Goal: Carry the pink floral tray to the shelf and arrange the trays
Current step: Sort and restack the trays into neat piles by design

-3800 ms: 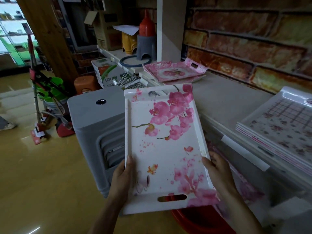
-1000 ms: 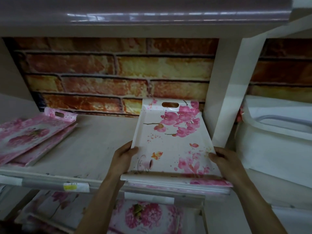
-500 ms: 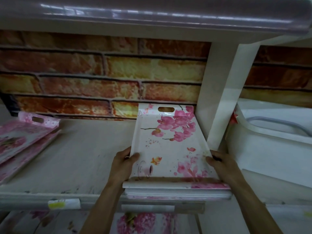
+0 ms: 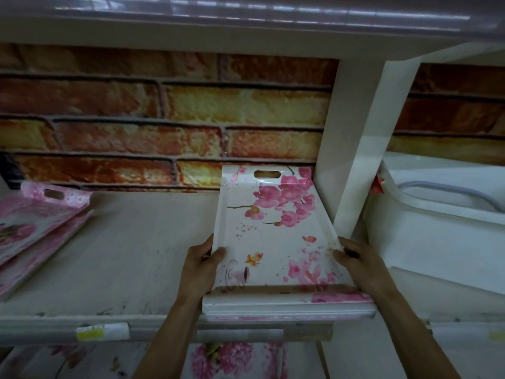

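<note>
On scuffed shelf (image 4: pixel 131 255), glossy tray (image 4: pixel 273 242) (rectangular; orchid-printed)

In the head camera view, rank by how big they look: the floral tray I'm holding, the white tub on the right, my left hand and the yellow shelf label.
Largest: pink floral tray and white tub, too close to rank, and the frame cuts the tub off.
Then: left hand.
Smallest: yellow label.

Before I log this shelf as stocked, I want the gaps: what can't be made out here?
Head view only.
Count of trays beneath the pink floral tray: it covers them, and their front edges are blurred.
Pink tray stack at left: cut off by the frame edge.
Lower-shelf trays: hidden by the shelf and forearms.
Shelf label text: blurred.
</note>
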`<state>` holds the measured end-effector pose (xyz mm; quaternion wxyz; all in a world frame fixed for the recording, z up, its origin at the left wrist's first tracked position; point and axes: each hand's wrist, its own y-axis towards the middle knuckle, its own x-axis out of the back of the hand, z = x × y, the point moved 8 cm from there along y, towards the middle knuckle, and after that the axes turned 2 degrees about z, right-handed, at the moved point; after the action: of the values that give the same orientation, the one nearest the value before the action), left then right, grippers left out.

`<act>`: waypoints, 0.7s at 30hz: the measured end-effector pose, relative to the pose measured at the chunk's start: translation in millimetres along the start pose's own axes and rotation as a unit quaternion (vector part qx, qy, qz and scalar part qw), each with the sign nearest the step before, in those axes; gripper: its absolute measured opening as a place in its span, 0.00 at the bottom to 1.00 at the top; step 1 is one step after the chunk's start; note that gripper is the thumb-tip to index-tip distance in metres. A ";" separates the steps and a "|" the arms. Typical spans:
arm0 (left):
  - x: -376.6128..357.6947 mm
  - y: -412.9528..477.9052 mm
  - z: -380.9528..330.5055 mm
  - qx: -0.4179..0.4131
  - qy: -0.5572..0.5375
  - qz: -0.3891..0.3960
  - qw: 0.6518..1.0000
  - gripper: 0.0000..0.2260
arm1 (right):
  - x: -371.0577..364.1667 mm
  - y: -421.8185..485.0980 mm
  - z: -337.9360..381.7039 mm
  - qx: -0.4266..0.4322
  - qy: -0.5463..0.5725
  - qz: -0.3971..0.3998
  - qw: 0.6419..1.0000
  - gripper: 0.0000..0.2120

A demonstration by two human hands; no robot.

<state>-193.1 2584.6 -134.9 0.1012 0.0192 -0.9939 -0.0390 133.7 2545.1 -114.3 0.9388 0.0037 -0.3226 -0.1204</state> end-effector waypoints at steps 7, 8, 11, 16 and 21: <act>1.1 -0.8 3.7 0.010 -0.002 -0.001 1.000 0.16 | 0.6 -2.1 -0.5 0.005 0.010 -0.001 1.000 0.11; 1.4 -1.3 4.5 0.012 -0.005 -0.001 1.000 0.16 | 0.4 -2.1 -1.1 0.006 0.010 -0.001 1.000 0.11; 1.7 -3.6 5.0 0.016 -0.004 0.006 1.000 0.17 | -1.0 -3.1 -2.8 0.002 0.017 0.002 1.000 0.11; 2.1 -2.3 8.7 0.025 0.012 0.009 1.000 0.16 | -1.6 -4.4 -4.2 0.003 0.022 0.007 1.000 0.12; 3.1 -3.1 11.7 0.023 0.013 0.005 1.000 0.17 | -0.5 -6.8 -4.4 0.001 0.032 0.005 0.999 0.12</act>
<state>-198.4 2582.2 -145.9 0.1136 0.0172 -0.9933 -0.0155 134.5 2538.3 -118.7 0.9492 0.0069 -0.2927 -0.1157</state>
